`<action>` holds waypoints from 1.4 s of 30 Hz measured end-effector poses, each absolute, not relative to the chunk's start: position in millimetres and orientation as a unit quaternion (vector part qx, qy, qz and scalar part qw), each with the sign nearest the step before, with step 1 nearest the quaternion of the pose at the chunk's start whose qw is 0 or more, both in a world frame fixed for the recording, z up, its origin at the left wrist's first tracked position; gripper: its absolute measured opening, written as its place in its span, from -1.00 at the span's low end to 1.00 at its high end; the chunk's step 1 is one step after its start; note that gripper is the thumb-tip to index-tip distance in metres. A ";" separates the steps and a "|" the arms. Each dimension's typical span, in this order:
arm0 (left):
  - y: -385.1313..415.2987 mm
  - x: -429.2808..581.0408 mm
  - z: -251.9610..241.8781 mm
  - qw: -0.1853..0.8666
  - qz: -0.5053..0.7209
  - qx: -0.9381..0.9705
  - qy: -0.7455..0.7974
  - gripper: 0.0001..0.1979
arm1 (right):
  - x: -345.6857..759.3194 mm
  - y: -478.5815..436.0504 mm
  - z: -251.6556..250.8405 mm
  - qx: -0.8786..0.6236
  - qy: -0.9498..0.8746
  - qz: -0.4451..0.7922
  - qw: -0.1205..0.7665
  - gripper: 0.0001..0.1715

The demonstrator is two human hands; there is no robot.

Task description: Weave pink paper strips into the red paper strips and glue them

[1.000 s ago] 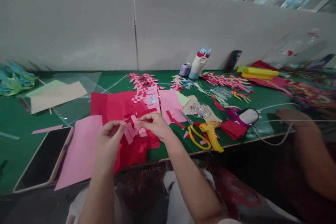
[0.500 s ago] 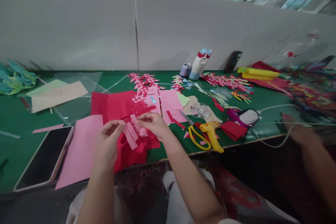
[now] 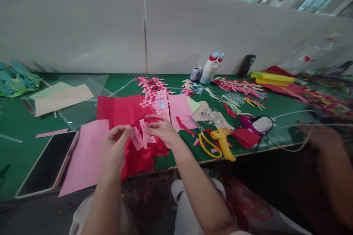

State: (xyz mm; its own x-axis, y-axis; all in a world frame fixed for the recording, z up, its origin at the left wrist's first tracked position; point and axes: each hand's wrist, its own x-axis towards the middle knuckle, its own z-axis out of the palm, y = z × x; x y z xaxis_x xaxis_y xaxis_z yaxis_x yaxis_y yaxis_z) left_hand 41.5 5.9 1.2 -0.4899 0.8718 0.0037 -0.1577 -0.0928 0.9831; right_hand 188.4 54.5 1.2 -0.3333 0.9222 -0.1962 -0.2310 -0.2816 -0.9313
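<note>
Here are both hands, working low over the counter [image 3: 16, 117], its surface smooth and deep green. The left hand [image 3: 113, 148] is nearly closed, thumb and forefinger pinched together on the narrow pink strips [image 3: 136, 139], flat ribbons of paper that hang and cross one another. Opposite, the right hand [image 3: 162, 131] takes the same bundle between thumb and fingertip, its other fingers loosely curved; some red paper shows by those fingers, though whether it is gripped I cannot tell.

The strips sit in mid-air between the two hands, right above creased, overlapping red sheets [image 3: 117, 107]. To the left, a crisp pink sheet [image 3: 85, 150] lies flat beside a phone [image 3: 49, 165], a dark glassy slab with rounded corners. Just beyond the red, chequered woven pieces [image 3: 151, 95] bristle with pointed paper tips. Over on the right, scissors [image 3: 202, 143] with looped yellow plastic handles lie against a bent yellow glue gun [image 3: 224, 142], and red paper squares [image 3: 246, 137] rest alongside. At the far right, another person's hand [image 3: 322, 137], blurred, its grip unreadable.
</note>
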 end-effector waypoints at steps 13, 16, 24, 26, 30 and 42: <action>4.5 43.6 -1.2 0.377 0.636 0.356 0.572 -0.77 | 184.5 52.9 -0.3 -0.398 -0.531 0.612 0.429 -0.58; 4.9 43.3 -2.6 0.373 0.636 0.359 0.572 -0.77 | 183.8 53.4 0.0 -0.391 -0.512 0.626 0.439 -0.55; 3.8 44.2 -6.7 0.366 0.620 0.377 0.583 -0.76 | 182.2 52.8 -9.1 -0.468 -0.508 0.604 0.397 -0.54; 3.3 45.4 -5.7 0.369 0.618 0.377 0.584 -0.75 | 182.0 52.6 -9.3 -0.495 -0.528 0.576 0.380 -0.53; 3.2 46.3 -3.9 0.367 0.617 0.377 0.585 -0.74 | 183.2 51.9 -6.2 -0.474 -0.553 0.570 0.382 -0.53; 4.2 48.4 -5.6 0.380 0.631 0.350 0.578 -0.71 | 179.0 53.1 -7.2 -0.468 -0.468 0.612 0.432 -0.57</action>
